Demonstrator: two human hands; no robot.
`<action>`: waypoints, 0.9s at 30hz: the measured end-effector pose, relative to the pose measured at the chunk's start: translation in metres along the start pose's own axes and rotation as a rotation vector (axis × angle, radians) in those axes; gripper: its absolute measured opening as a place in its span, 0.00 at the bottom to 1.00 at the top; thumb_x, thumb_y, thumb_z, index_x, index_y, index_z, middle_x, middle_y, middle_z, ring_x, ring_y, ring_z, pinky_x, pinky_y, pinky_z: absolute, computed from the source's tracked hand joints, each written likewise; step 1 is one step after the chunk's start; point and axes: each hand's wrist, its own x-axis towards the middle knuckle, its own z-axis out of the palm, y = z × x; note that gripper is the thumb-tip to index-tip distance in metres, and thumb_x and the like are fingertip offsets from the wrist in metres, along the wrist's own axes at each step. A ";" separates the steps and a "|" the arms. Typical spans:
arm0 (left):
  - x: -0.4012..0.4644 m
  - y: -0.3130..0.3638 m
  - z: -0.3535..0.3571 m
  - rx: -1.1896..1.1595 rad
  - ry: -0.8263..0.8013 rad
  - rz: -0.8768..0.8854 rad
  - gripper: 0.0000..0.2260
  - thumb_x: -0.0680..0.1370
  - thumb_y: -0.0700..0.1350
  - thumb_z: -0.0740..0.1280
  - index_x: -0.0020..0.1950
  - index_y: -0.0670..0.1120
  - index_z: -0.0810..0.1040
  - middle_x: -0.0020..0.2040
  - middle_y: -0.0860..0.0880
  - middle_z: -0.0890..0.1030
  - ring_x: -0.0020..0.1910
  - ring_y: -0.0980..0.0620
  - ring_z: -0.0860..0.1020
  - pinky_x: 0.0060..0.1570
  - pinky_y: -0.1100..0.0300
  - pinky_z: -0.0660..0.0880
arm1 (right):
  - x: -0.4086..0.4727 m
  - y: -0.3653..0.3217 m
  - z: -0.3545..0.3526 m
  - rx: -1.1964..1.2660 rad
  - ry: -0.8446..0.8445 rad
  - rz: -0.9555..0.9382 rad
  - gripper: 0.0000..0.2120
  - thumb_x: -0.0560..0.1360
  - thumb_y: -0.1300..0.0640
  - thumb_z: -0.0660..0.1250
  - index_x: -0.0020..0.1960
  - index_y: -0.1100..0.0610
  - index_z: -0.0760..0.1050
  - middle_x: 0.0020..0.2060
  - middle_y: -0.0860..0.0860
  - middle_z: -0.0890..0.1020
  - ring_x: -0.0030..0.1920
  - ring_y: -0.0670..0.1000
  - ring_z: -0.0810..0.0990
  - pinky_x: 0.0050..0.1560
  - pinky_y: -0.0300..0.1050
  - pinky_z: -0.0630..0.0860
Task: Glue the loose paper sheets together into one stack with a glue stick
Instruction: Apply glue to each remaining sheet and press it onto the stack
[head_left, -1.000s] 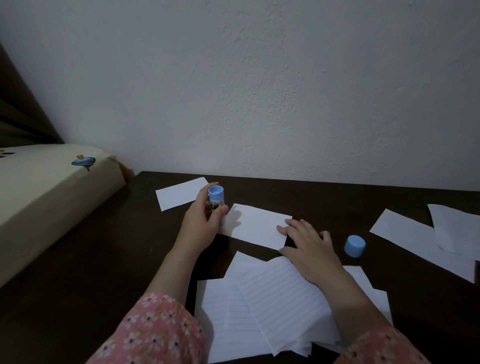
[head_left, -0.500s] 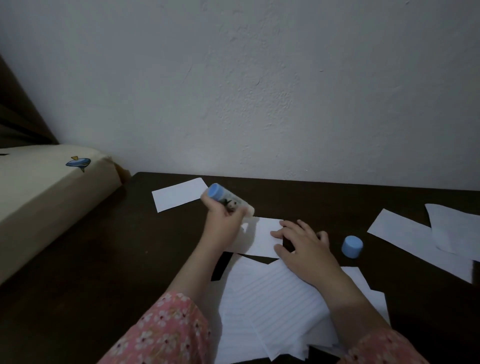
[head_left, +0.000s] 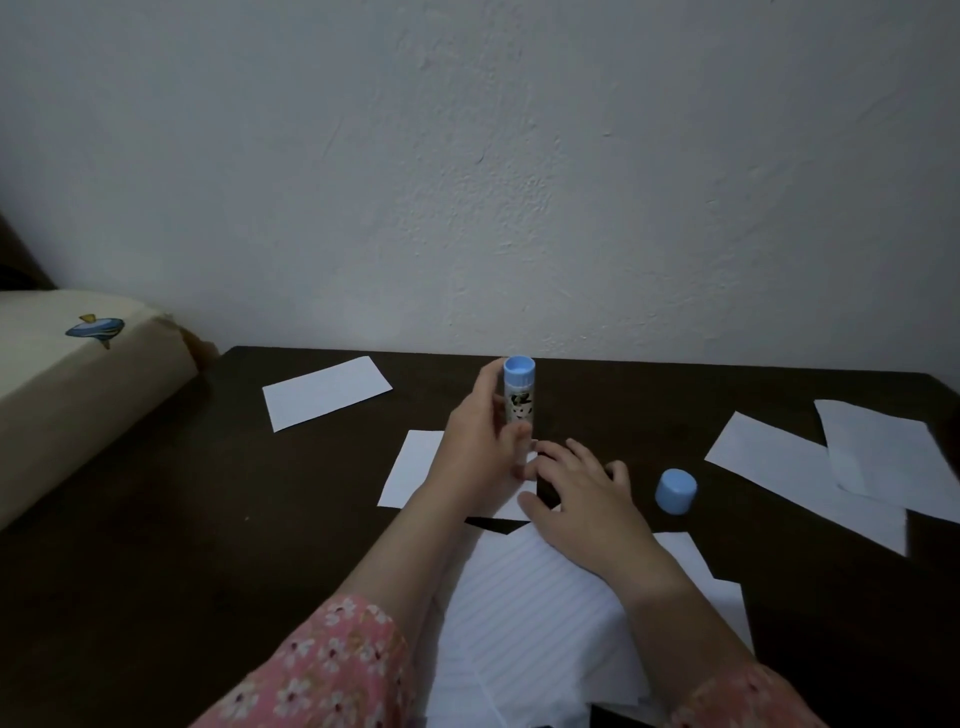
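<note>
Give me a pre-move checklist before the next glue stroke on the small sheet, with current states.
1. Cap off the glue stick: ok, it lies on the table.
2. Left hand grips the stick: ok, upright.
3. Glue end on the small sheet: cannot tell, hidden by the hand.
4. Right hand pins the sheet: ok, fingers flat at its right edge.
5. Next sheets available: ok, lined pile lies under the right wrist.
</note>
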 end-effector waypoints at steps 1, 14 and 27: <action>0.000 0.000 0.002 0.002 -0.004 -0.003 0.28 0.78 0.39 0.66 0.73 0.57 0.60 0.57 0.52 0.75 0.52 0.59 0.75 0.39 0.74 0.69 | 0.000 0.000 0.000 -0.004 0.004 0.001 0.13 0.79 0.45 0.57 0.63 0.41 0.69 0.75 0.40 0.58 0.77 0.47 0.47 0.73 0.59 0.45; 0.009 -0.015 -0.015 0.048 -0.013 -0.031 0.32 0.77 0.38 0.67 0.76 0.55 0.57 0.63 0.47 0.74 0.61 0.51 0.74 0.54 0.61 0.69 | -0.001 -0.001 0.002 -0.013 0.025 0.021 0.16 0.80 0.46 0.57 0.67 0.39 0.67 0.74 0.39 0.59 0.76 0.45 0.48 0.73 0.59 0.45; 0.002 -0.022 -0.034 0.037 -0.068 -0.027 0.32 0.77 0.38 0.66 0.75 0.59 0.57 0.61 0.50 0.73 0.60 0.54 0.73 0.56 0.61 0.70 | -0.002 -0.005 -0.001 -0.003 -0.043 -0.022 0.20 0.81 0.50 0.54 0.72 0.42 0.61 0.76 0.38 0.55 0.77 0.44 0.42 0.73 0.63 0.40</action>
